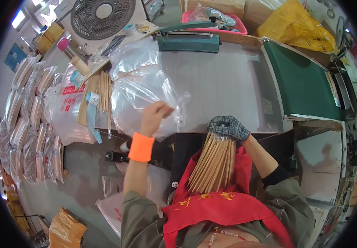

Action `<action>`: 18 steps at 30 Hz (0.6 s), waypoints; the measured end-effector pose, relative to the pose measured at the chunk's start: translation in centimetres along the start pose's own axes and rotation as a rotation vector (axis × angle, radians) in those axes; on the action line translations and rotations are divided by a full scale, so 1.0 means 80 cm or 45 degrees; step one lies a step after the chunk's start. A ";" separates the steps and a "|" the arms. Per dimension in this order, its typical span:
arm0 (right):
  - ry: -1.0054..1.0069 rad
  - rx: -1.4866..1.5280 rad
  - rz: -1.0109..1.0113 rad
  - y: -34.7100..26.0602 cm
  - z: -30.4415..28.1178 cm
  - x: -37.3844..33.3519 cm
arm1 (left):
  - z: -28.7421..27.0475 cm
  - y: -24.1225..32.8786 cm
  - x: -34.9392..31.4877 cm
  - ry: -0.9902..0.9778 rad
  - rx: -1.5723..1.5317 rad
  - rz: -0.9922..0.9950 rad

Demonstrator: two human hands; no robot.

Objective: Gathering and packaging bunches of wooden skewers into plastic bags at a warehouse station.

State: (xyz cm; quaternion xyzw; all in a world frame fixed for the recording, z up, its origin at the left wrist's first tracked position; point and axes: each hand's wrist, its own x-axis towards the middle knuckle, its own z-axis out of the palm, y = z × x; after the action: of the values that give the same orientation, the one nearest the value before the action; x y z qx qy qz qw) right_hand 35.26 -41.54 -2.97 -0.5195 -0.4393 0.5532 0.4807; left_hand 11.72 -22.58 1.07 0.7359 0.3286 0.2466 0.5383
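Note:
My left hand (155, 118), bare with an orange band at the wrist, is over the near part of a stack of clear plastic bags (141, 89). Its fingers are bent and drawn together; whether a bag's edge is between them I cannot make out. A grey knitted glove covers my right hand (229, 127), which is closed around the top end of a bundle of thin wooden sticks (213, 163). The sticks fan out downward in front of my red apron (242, 165), below the table's front edge.
A green heat sealer (188, 42) stands at the back of the grey table (224, 82), before a pink basket (234, 22). To the right is a green conveyor belt (300, 80). Packed stick bundles (33, 120) are piled at the left, and a fan (103, 16) stands behind.

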 end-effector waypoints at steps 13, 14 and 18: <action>0.010 -0.656 -0.032 0.002 0.030 0.043 | 0.167 -0.026 -0.057 0.804 0.131 0.502; -0.194 -1.418 0.000 -0.002 0.035 0.049 | 0.167 -0.013 -0.067 0.703 0.255 0.731; 0.272 -1.100 -0.118 0.020 0.071 -0.016 | 0.152 0.010 -0.118 0.276 0.562 1.019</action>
State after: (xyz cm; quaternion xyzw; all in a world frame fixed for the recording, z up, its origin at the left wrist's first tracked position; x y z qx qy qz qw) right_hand 29.48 -42.97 -3.92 -0.7065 -0.6008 0.2401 0.2866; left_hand 14.35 -37.52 -1.93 0.8716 0.1178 0.4343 0.1942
